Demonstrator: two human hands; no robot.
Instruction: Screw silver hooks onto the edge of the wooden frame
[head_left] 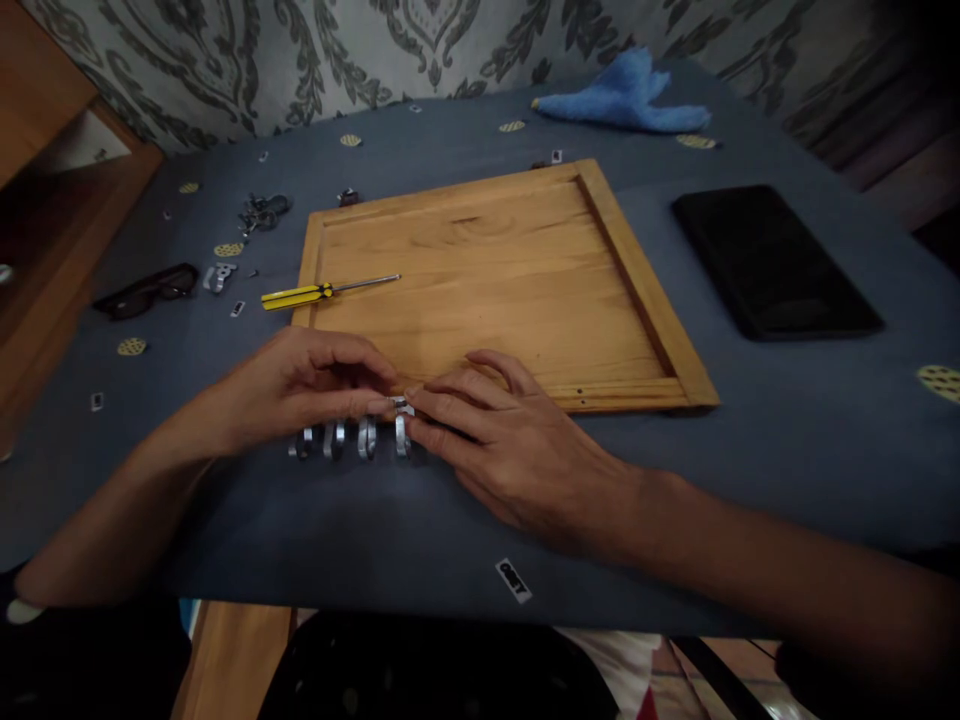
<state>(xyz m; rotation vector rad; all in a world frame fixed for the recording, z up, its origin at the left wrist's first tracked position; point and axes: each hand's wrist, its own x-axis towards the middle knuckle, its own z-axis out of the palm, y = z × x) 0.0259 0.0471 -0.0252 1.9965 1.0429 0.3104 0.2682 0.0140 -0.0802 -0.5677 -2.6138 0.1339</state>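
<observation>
A wooden framed panel lies on the blue cloth. Several silver metal hooks stick out along its near edge. My left hand is closed in a pinch, thumb and forefinger on a small metal hook piece at that edge. From the right, my right hand meets the same piece with its fingertips, its lower fingers beside the nearest hook; its thumb is hidden. A yellow-handled screwdriver rests across the panel's left rim, its shaft pointing right.
Sunglasses, a loose silver hook and a pile of small dark metal parts lie left of the panel. A black tablet is on the right, a blue cloth at the back. Wooden furniture borders the left side.
</observation>
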